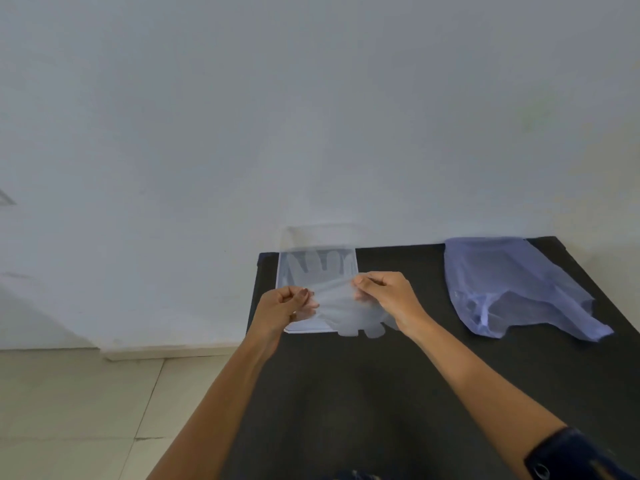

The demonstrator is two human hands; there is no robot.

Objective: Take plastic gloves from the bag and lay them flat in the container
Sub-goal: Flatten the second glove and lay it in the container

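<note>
While the left hand (289,306) and right hand (388,294) each pinch an edge of one clear plastic glove (341,308), it hangs stretched between them over the container (282,268), where another glove (317,266) lies flat. Such thin film could cling, fold or land crooked if one pinch releases early. Well to the right lies the bag (512,282).
</note>
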